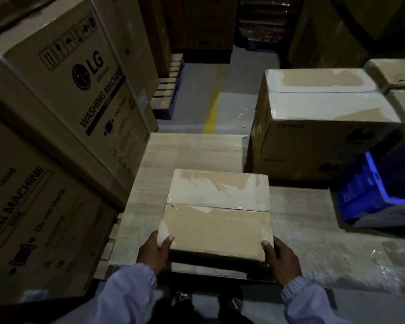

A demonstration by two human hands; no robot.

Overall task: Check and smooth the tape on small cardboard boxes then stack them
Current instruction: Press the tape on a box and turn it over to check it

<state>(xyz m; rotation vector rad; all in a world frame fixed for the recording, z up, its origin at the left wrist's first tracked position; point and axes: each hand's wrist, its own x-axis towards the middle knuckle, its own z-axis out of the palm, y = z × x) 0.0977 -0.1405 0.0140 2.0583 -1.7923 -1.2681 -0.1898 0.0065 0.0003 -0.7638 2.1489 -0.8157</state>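
A small cardboard box (216, 218) is held in front of me, its top covered in clear tape with a seam across the middle. My left hand (154, 252) grips its near left corner, thumb on top. My right hand (281, 259) grips the near right corner, thumb along the edge. The box hovers above a low surface wrapped in plastic film (192, 150). At the right stands a stack of taped boxes (323, 122).
Large washing-machine cartons (56, 108) form a wall on the left. A blue plastic crate (369, 197) sits at the right. Beyond lies a grey floor aisle with a yellow line (212, 113) and a pallet (167, 90). My shoes (206, 300) show below.
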